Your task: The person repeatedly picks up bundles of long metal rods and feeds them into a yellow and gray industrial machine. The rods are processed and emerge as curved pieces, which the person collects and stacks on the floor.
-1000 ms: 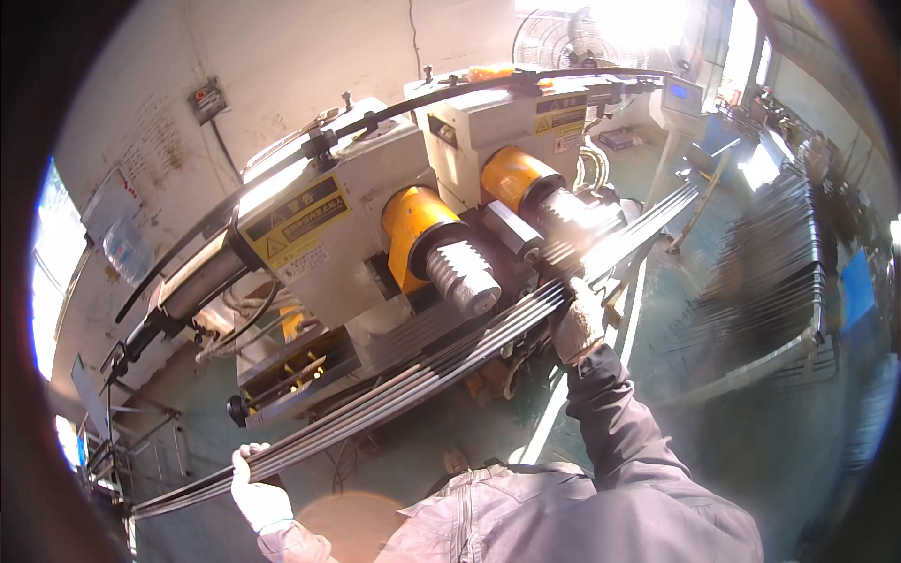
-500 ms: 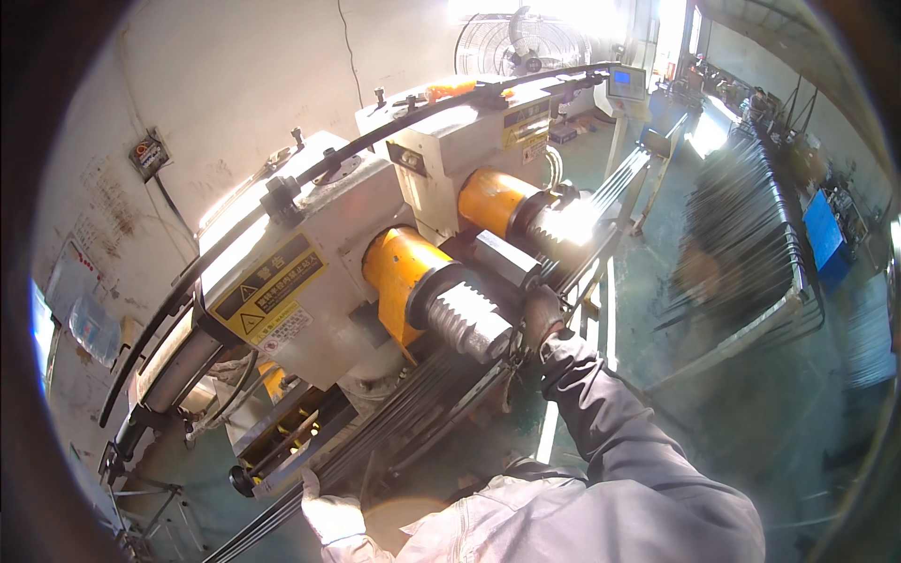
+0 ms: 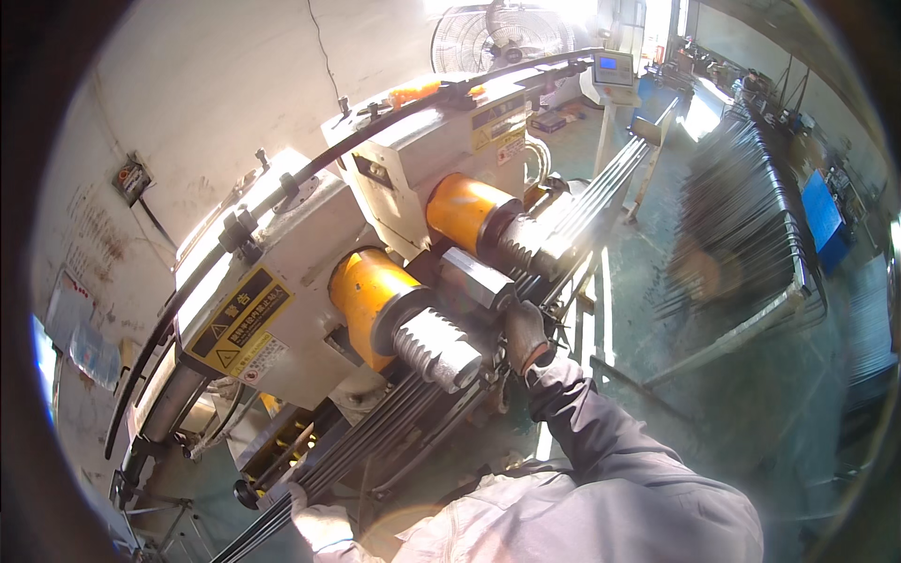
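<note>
So, gloved hands (image 3: 319, 523) (image 3: 527, 338) at slender, straight metal rods (image 3: 361, 436).

Industrial metalworking workshop. Principal item: one large pale machine (image 3: 389, 211), fitted with orange cylinders (image 3: 371, 296), ribbed metal rollers (image 3: 434, 342) and a yellow-and-black warning label (image 3: 246, 314). Along its front: long metal rods (image 3: 371, 427). Behind it: scuffed wall (image 3: 216, 84); large caged fan (image 3: 511, 47). Beyond its right end: box with lit blue screen (image 3: 613, 68). To its right, well apart: metal rack (image 3: 723, 352) bearing many thin dark rods (image 3: 737, 206). Around it: greenish floor (image 3: 694, 432).
</note>
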Tool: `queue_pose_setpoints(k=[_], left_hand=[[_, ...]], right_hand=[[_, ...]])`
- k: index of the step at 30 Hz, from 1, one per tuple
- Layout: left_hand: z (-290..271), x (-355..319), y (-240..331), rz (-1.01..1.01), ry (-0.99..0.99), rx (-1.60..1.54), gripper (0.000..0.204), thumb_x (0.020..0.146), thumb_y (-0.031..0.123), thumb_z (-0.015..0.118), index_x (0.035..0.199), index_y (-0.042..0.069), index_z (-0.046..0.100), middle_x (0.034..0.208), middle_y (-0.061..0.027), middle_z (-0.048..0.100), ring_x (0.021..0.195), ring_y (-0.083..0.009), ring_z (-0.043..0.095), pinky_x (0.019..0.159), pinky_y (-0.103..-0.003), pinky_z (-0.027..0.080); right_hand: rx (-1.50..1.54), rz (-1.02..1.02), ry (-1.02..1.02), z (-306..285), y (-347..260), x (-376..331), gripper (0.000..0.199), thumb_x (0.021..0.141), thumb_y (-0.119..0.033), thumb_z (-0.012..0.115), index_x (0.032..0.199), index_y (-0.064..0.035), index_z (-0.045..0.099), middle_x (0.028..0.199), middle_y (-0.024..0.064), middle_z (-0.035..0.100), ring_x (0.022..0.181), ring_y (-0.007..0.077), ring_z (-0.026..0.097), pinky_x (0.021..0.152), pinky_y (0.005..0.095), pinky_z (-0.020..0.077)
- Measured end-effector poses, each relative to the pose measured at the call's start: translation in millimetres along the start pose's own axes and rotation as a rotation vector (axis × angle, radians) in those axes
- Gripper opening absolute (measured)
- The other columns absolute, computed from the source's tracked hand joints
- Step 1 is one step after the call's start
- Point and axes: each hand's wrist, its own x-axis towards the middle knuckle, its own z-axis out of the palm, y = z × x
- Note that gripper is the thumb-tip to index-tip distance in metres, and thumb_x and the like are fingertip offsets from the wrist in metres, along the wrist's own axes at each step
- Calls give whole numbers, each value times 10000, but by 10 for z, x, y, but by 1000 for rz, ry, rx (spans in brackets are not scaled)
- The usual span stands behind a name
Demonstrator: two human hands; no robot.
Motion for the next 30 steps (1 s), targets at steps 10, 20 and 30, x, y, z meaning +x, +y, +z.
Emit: queue_pose_setpoints(k=[10, 20, 30], left_hand=[[-237, 120, 127, 220, 115, 51, 401, 1096, 324, 703, 1378, 51, 784, 1432, -118, 777, 1340, -276, 710, 1234, -476, 493], [527, -269, -482, 122, 140, 65, 526, 1163, 438, 616, 1474, 24, 710, 1435, -107, 755, 1156, -242, 694, 1034, -389, 541], [157, -228, -310, 111, 172, -276, 257, 1100, 317, 749, 1179, 73, 743, 1027, -112, 796, 933, -299, 769, 868, -411, 632]], right_hand=[[68, 73, -119, -134, -93, -29, 428, 1148, -421, 639, 957, -45, 708, 791, 57, 682, 623, 178, 661, 547, 333, 502], [-572, -704, -204, -497, 186, -5, 305, 1127, -191, 605, 1269, 37, 749, 968, 151, 743, 821, 268, 699, 729, 398, 563], [-319, 44, -117, -1441, 597, -587, 436, 1145, -373, 656, 1221, 50, 727, 1090, 59, 698, 991, 194, 640, 940, 400, 511]])
